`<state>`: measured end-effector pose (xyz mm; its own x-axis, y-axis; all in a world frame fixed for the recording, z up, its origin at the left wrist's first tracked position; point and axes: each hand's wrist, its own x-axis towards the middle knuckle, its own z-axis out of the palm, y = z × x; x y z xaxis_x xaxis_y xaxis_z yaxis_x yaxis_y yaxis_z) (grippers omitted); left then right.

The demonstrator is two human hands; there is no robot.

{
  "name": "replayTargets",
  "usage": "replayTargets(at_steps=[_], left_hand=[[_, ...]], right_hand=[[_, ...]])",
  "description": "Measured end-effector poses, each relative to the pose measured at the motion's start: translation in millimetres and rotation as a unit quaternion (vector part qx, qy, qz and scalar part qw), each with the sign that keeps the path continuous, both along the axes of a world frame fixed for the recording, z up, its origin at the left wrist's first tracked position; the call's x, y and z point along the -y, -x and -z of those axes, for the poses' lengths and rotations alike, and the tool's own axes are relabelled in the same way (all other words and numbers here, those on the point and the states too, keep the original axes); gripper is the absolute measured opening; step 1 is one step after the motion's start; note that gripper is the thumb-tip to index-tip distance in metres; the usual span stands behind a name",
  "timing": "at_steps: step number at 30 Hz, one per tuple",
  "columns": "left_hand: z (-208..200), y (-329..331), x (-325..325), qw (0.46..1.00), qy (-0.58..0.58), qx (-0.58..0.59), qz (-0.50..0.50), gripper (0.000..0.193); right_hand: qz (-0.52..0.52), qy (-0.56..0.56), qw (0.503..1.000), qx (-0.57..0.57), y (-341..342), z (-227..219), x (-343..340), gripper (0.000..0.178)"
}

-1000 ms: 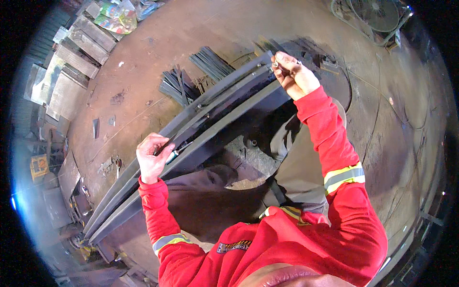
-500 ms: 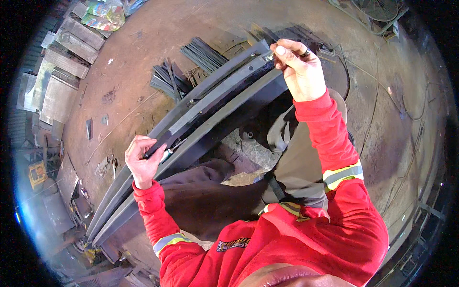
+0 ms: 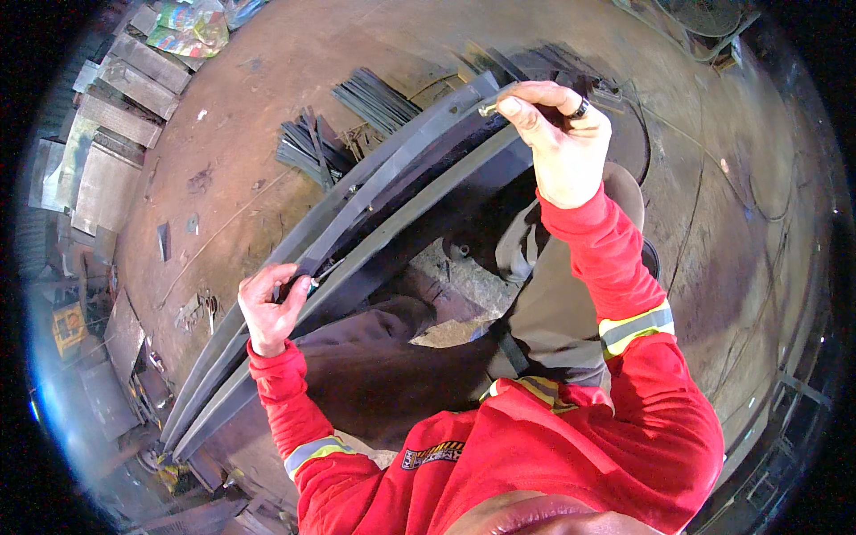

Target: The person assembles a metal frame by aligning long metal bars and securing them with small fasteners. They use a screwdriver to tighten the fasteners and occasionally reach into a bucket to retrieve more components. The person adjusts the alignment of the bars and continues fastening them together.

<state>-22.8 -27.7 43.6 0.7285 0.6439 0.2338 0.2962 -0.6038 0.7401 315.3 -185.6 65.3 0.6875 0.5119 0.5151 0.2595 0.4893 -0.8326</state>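
Observation:
My left hand (image 3: 270, 308) is closed around the lower end of a dark flat metal strip (image 3: 367, 201), its thumb on the near side. A small, light-coloured object by that thumb is too small to make out. The strip runs up to the right, lying along the far one of two long grey metal bars (image 3: 412, 211). Beyond the bars' upper end, my right hand (image 3: 567, 147) pinches a small brass-coloured bolt (image 3: 488, 109) between thumb and fingers. The bolt points left, over the bars. A dark ring sits on one finger of this hand.
Two bundles of thin dark metal rods (image 3: 376, 96) lie on the brown floor past the bars. Grey metal plates (image 3: 107, 169) are stacked at the far left. Cables (image 3: 700, 147) trail over the floor on the right, and a fan (image 3: 704, 13) stands at the far right.
My right hand has drawn back from the strip's upper end and turned, bringing the bolt into plain sight. The strip has shifted toward the far bar; my left hand keeps hold of it.

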Motion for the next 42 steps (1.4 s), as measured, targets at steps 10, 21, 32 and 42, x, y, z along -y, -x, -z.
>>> replayTargets(at_steps=[10,21,32,42], left_hand=[[2.3,1.3,-1.4,1.000,0.003,0.025,0.009,0.010],[4.8,2.4,-4.1,0.999,0.015,0.030,0.016,0.009],[3.1,2.9,-3.1,1.000,0.025,0.006,0.013,0.010],[4.5,2.0,-4.3,1.000,0.021,0.000,0.020,0.008]], right_hand=[[-0.128,-0.034,0.953,-0.271,-8.6,6.2,3.3,0.011],[-0.267,-0.038,0.903,-0.335,-12.2,7.2,3.5,0.026],[-0.255,-0.037,0.912,-0.320,-11.5,8.2,6.8,0.020],[-0.048,0.004,0.993,-0.107,2.1,3.9,5.3,0.010]])
